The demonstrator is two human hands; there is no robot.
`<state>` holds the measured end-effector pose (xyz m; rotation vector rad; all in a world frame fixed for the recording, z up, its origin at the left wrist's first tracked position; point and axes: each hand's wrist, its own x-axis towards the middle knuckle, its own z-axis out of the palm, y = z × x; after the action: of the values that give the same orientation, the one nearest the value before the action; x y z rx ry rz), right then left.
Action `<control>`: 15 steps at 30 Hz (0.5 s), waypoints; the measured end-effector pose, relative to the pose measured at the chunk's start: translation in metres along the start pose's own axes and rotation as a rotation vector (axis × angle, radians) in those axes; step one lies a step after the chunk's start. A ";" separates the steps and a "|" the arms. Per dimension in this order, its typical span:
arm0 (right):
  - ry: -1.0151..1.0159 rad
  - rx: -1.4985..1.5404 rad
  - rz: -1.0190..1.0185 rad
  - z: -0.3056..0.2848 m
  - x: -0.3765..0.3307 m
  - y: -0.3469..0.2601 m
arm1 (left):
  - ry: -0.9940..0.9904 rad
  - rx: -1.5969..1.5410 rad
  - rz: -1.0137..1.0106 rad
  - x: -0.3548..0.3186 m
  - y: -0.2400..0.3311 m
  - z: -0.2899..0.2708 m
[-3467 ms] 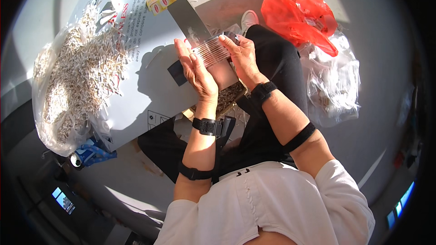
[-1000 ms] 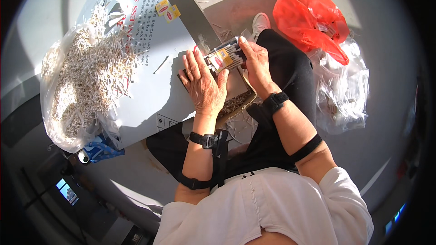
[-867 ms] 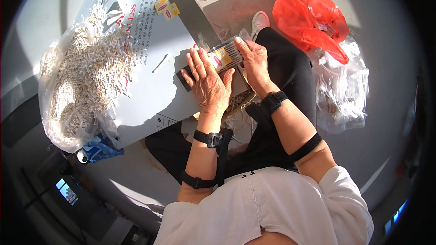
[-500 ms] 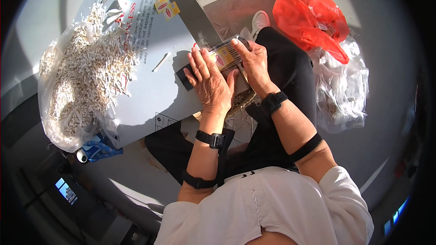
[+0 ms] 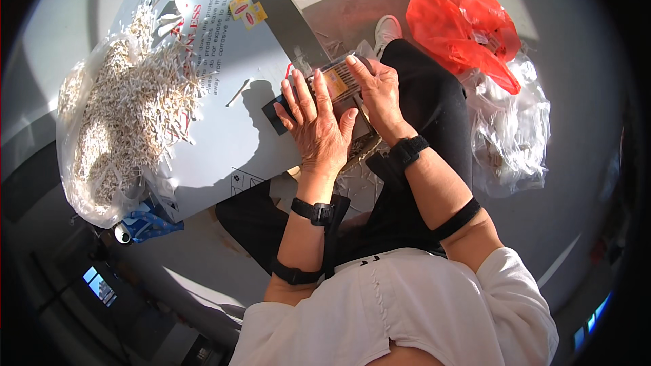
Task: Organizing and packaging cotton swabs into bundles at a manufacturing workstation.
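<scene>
A clear pack of cotton swabs (image 5: 344,74) with a yellow label lies at the table's right edge, in front of me. My right hand (image 5: 382,97) grips its right end, with the thumb laid on top. My left hand (image 5: 314,125) is open, its fingers stretched and spread along the pack's left end, covering part of it. Whether those fingertips press on the pack I cannot tell. Beneath my left hand a flat dark piece (image 5: 277,115) sticks out on the table. A single loose cotton swab (image 5: 239,92) lies to the left of it.
A large heap of cotton swabs (image 5: 132,105) spills from a clear bag on the table's left side. Small yellow cards (image 5: 254,15) lie at the far edge. A red plastic bag (image 5: 454,20) and a clear bag (image 5: 510,135) are at my right, beyond my knee.
The fingers of my left hand have spread further apart and shifted slightly over the pack, covering more of the yellow label. My right hand keeps its hold in nearly the same place.
</scene>
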<state>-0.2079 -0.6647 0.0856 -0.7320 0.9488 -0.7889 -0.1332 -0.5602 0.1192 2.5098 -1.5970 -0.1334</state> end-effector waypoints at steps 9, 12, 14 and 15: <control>0.017 -0.068 0.038 -0.002 0.002 0.001 | -0.031 0.105 -0.021 -0.014 -0.003 -0.009; 0.015 -0.103 0.030 -0.004 0.002 0.001 | -0.014 0.135 -0.003 -0.010 -0.001 -0.009; 0.013 -0.092 0.027 -0.005 0.003 0.002 | -0.007 0.167 0.020 -0.008 0.002 -0.009; 0.008 -0.078 0.025 -0.004 0.003 0.001 | -0.027 0.181 0.030 -0.008 0.003 -0.009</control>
<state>-0.2100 -0.6672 0.0819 -0.7837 0.9990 -0.7364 -0.1377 -0.5536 0.1285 2.6254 -1.7294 -0.0192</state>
